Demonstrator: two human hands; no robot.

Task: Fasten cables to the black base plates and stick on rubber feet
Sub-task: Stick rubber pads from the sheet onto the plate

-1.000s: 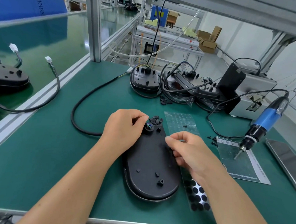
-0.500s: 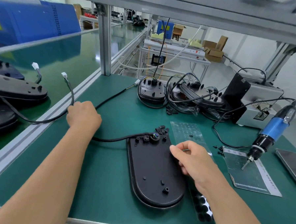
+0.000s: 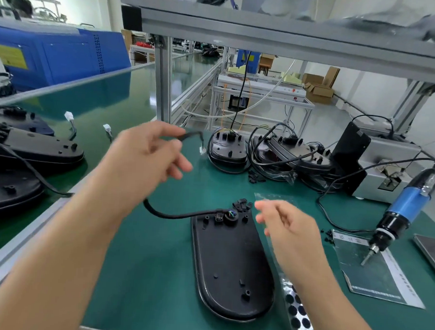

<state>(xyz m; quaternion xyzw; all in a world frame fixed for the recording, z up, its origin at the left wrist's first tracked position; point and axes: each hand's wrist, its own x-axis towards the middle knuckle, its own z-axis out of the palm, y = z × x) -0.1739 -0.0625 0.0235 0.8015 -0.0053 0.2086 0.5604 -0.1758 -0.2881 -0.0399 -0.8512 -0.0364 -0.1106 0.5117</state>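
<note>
The left hand (image 3: 149, 153) is raised above the green worktop (image 3: 140, 261), the thin black cable (image 3: 183, 214) pinched near its white connector. The right hand (image 3: 287, 225) is held loosely spread over the oval black plastic base plate (image 3: 231, 266).

Blue electric screwdriver (image 3: 408, 203) hanging at right — tip over a leaflet (image 3: 372, 271), grey machine (image 3: 390, 158) behind

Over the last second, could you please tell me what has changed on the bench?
The left hand left the grommet end of the base plate, went out along the cable and now holds its free end pinched in the air, white plug dangling. The right hand lifted off the plate's edge, fingers relaxed. The plate, the sheet of rubber feet and the screwdriver stayed put.
</note>
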